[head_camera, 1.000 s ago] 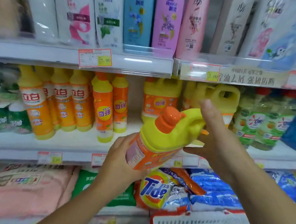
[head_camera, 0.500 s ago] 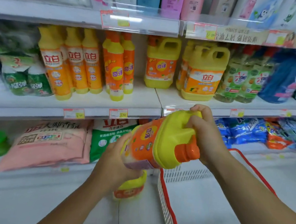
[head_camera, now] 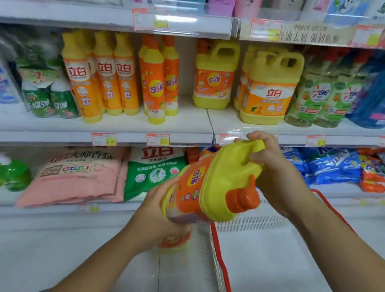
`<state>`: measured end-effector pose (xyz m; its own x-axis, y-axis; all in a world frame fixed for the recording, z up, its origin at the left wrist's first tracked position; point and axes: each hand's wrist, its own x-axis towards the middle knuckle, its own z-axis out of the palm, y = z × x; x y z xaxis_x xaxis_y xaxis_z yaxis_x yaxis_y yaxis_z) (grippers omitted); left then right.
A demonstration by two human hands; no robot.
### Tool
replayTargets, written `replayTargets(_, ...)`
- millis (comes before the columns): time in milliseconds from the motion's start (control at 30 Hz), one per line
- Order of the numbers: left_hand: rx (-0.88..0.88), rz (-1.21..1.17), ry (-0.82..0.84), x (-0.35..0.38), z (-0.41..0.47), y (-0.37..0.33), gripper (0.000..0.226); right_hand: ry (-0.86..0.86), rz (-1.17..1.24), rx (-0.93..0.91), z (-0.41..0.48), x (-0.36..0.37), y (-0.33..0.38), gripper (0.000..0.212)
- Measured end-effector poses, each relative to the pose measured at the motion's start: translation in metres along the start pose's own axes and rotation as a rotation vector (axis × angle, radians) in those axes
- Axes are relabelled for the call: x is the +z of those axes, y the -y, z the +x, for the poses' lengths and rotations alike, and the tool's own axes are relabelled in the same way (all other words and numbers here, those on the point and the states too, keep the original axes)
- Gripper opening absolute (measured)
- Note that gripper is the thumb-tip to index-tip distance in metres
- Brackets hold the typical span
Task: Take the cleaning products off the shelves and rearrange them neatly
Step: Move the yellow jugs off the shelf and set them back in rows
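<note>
Fast pass, all placed off the jug point(head_camera: 211, 186). Up-left of it, slim orange bottles point(head_camera: 104, 74) stand in rows on the shelf point(head_camera: 188, 126), untouched. Just below-left of the jug is the left hand point(head_camera: 155, 215), grip wrapped round the base end and taking the weight. The jug itself is in mid-air in front of the shelf edge, tipped onto its side, with the orange cap point(head_camera: 243, 197) pointing down and toward the camera. Something orange-yellow sits right under it, mostly hidden, can't tell what. On the jug's upper right, the right hand point(head_camera: 276, 176) has its grip clenched on the yellow handle end. Below-right of the jug is a white basket point(head_camera: 250, 223) on the floor. Above the jug, matching jugs point(head_camera: 214, 76) stand upright on the shelf. My read: the jug is off the shelf and headed down to be parked. To do it well, keep both grips on, turn it cap-up before lowering, set the base flat and let the left hand go last.
</note>
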<state>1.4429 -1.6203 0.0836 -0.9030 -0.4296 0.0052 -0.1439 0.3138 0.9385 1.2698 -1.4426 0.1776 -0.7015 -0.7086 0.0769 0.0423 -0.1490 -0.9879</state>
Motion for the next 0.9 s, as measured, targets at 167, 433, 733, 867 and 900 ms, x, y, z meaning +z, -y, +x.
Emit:
replayTargets(167,-0.146,-0.078,0.373,-0.017,0.062,0.024,0.091,0.047,-0.321,0.091,0.025,-0.032,0.002,0.038)
replayTargets(433,-0.298,-0.192,0.549,-0.009,0.134,0.076,0.064,-0.165,-0.647,0.160,0.084,-0.025,-0.055,0.059)
replayTargets(733,-0.311,-0.126,0.517,-0.005,0.117,0.098,0.074,-0.019,-0.630,0.264,0.058,-0.022,-0.081,0.048)
replayTargets(867,-0.312,-0.097,0.502,-0.003,0.078,0.119,0.066,0.033,-0.643,0.275,0.026,-0.004,-0.095,0.032)
replayTargets(900,-0.314,-0.066,0.467,-0.003,0.066,0.126,0.068,0.038,-0.664,0.280,0.019,0.001,-0.101,0.028)
